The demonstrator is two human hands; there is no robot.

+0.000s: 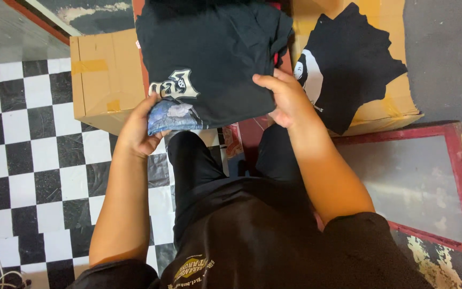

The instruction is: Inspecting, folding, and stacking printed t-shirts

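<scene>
1. The work in hand looks like the folding of a black printed T-shirt (209, 53), which is held flat over the person's lap and partly over a cardboard box (105, 75) on the checkered floor (22, 150).
2. The left hand (140, 131) has its grip clamped on the shirt's lower left corner, thumb on top beside the pale blue print, fingers tucked under the cloth.
3. The right hand (287, 99) has its grip pinched on the lower right edge, thumb lying across the top of the fabric, fingers hidden beneath.
4. Both forearms reach forward from the body, elbows bent and spread, wrists roughly level, so the hem is stretched taut between the two hands.
5. By my judgement the shirt is already folded to a compact block; a further move would call for keeping both corners even so the layers do not slip.
6. A second black shirt (348, 64) with a white print lies on another cardboard box (397, 101) to the right, apart from the hands, near a red-framed panel (455, 160).
</scene>
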